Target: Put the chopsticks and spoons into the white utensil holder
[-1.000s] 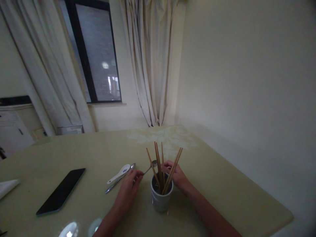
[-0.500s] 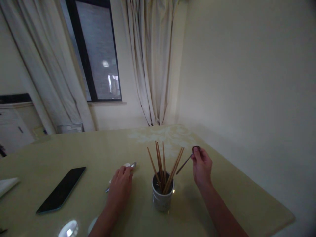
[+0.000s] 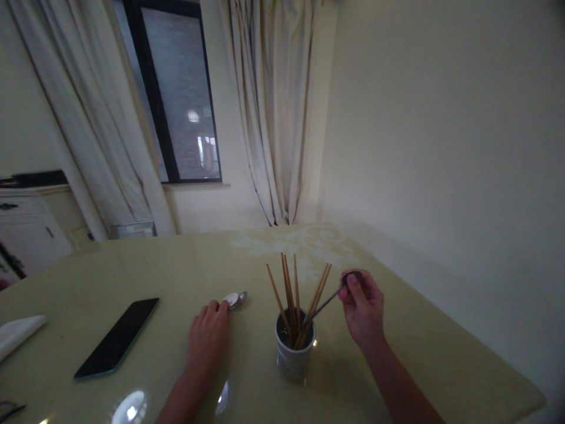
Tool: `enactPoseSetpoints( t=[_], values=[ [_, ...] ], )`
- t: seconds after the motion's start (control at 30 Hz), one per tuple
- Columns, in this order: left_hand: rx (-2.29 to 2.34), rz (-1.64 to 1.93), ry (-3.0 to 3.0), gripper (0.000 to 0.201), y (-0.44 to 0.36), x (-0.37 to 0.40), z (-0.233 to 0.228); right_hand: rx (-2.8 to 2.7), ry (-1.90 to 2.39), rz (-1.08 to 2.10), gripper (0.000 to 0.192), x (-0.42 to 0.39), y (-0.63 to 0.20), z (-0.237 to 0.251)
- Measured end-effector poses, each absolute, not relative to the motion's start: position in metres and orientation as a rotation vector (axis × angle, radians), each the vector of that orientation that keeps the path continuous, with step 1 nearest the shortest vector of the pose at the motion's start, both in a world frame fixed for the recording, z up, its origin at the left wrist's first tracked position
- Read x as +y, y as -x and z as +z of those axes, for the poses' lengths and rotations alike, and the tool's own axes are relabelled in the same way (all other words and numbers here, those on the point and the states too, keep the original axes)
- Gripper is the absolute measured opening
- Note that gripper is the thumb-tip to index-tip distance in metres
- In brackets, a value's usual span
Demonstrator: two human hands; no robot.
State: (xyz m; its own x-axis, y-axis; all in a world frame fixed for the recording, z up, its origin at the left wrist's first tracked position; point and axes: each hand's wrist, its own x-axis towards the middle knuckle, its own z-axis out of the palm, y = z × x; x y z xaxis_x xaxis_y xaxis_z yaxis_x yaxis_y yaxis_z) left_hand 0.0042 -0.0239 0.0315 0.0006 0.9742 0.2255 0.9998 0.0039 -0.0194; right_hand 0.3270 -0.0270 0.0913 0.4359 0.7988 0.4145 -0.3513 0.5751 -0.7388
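A grey-white ceramic cup point(image 3: 295, 362) stands on the table and holds several wooden chopsticks point(image 3: 289, 294) that lean different ways. To its right, my right hand point(image 3: 364, 306) grips a metal spoon point(image 3: 326, 303) by its dark bowl. The spoon slants down to the left, its handle end inside the cup's mouth among the chopsticks. Left of the cup, my left hand point(image 3: 209, 335) rests low over the table with fingers curled together. Under its fingertips are a white spoon point(image 3: 230, 299) and a metal spoon point(image 3: 242, 298); my hand hides their handles.
A dark phone or tablet point(image 3: 117, 338) lies on the pale green table point(image 3: 185, 265) at left. A white folded item point(image 3: 20, 333) is at the far left edge, with a dark cable point(image 3: 11, 409) below it. A wall point(image 3: 441, 176) borders the table's right side.
My right hand has lowered slightly, bringing the spoon's handle from beside the cup into its mouth. My left hand has slid back a little along the spoons, showing more of the white one.
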Motion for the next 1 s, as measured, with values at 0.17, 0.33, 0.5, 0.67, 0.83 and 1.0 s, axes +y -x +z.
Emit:
enactPoseSetpoints(
  t=[0.17,0.33,0.5,0.67,0.83,1.0],
  values=[
    [-2.129,-0.202,2.067,0.035,-0.003,-0.025,0.033,-1.152,0.616,0.875,0.032,-0.033,-0.317,0.083],
    [-2.171,-0.307,2.091,0.034,0.001,-0.021,0.029,-1.012,0.628,0.914,0.036,-0.029,-0.312,0.081],
    [-2.27,-0.545,2.223,0.027,0.006,-0.014,0.021,-0.962,0.883,1.012,0.05,-0.016,-0.303,0.064],
    [-2.085,-1.087,2.421,0.024,-0.016,-0.017,0.018,-1.11,1.051,1.202,0.051,-0.006,-0.288,0.043],
    [-2.014,-1.496,2.592,0.03,-0.056,-0.028,0.021,-1.248,0.96,1.333,0.053,0.0,-0.276,0.036],
    [-1.921,-1.632,2.635,0.025,-0.07,-0.033,0.021,-1.314,0.937,1.307,0.052,-0.002,-0.276,0.037]
  ],
)
